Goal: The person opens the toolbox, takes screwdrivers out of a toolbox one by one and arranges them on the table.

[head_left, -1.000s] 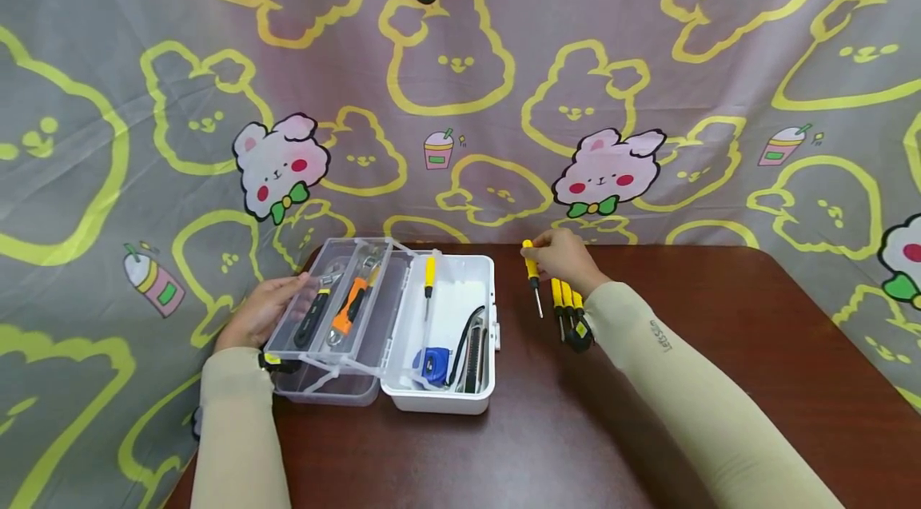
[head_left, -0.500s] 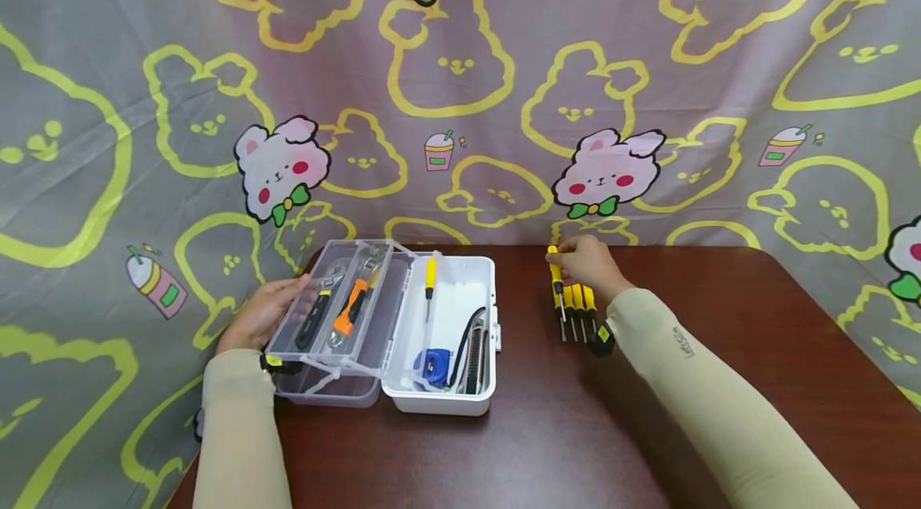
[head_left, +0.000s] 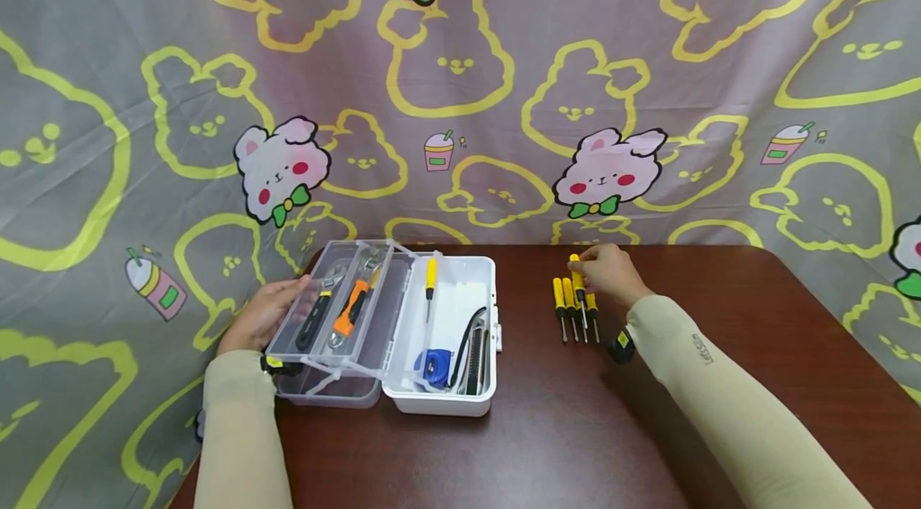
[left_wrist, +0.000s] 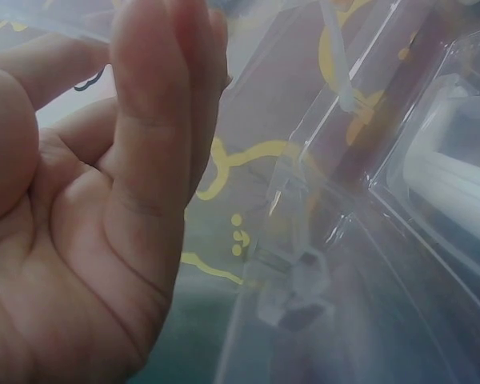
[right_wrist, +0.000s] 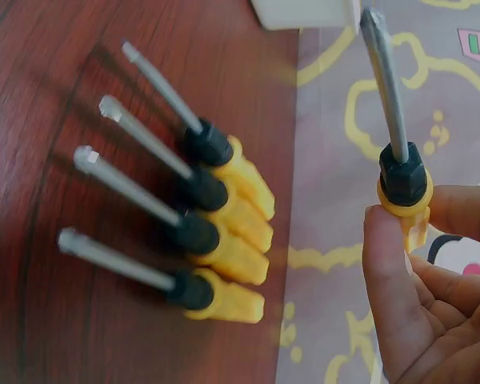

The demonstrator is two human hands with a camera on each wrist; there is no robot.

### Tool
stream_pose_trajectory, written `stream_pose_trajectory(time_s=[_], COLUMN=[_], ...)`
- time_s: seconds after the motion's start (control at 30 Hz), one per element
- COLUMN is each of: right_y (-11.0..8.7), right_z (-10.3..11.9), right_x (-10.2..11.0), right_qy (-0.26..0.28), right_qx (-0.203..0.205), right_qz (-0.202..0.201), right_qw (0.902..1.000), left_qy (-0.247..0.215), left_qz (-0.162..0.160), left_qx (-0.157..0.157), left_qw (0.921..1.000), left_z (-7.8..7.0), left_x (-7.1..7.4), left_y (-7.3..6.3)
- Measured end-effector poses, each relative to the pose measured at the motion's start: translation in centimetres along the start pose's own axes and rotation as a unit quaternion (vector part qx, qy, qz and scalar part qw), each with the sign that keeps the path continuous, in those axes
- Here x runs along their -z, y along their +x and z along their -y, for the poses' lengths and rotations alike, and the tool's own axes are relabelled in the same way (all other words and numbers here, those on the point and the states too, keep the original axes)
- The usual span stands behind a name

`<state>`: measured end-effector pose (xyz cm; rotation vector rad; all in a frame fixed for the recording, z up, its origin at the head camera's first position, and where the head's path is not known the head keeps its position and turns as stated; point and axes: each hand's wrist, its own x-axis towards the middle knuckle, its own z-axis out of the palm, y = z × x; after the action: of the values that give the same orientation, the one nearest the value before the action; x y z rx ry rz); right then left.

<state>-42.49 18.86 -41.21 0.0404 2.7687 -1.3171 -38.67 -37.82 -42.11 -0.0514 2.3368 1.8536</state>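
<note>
My right hand (head_left: 612, 276) pinches the yellow handle of a screwdriver (right_wrist: 405, 178) between thumb and fingers, its metal tip pointing away from the palm in the right wrist view. Beneath it, several similar yellow-and-black screwdrivers (right_wrist: 198, 232) lie side by side on the table, partly covered by the held one in the head view. At the left, my left hand (head_left: 266, 317) grips the outer edge of a clear tray (head_left: 279, 352) that folds out from a white toolbox (head_left: 439, 405); the fingertips are partly hidden in the left wrist view.
The tray carries an adjustable wrench (head_left: 313, 324) with a black handle and an orange-handled tool (head_left: 350, 308). Inside the box lie one yellow screwdriver (head_left: 430, 277), a blue tape measure (head_left: 435, 367) and some slim tools (head_left: 475, 361) along the right wall. A patterned curtain (head_left: 475, 93) hangs behind the table.
My right hand has moved rightward with the screwdriver, from left of the row to over its right part. My left hand and the toolbox have stayed in place.
</note>
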Motion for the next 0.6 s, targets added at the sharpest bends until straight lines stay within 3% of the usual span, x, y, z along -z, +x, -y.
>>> stream_pose_trajectory(time_s=[0.27,0.6], right_y=[-0.1,0.3], right_z=[-1.5,-3.0], right_x=[1.0,1.3], right_qy=[-0.001,-0.005], right_qx=[-0.014,-0.031], right_qz=[-0.004,-0.005], right_qw=[0.9999,0.9995], left_qy=[0.013,-0.011], left_qz=[0.003,0.0], left_qx=[-0.001,0.001], left_qw=[0.9999,0.9999], left_z=[0.0,-0.1], left_x=[-0.1,-0.2], left_y=[0.1,-0.1])
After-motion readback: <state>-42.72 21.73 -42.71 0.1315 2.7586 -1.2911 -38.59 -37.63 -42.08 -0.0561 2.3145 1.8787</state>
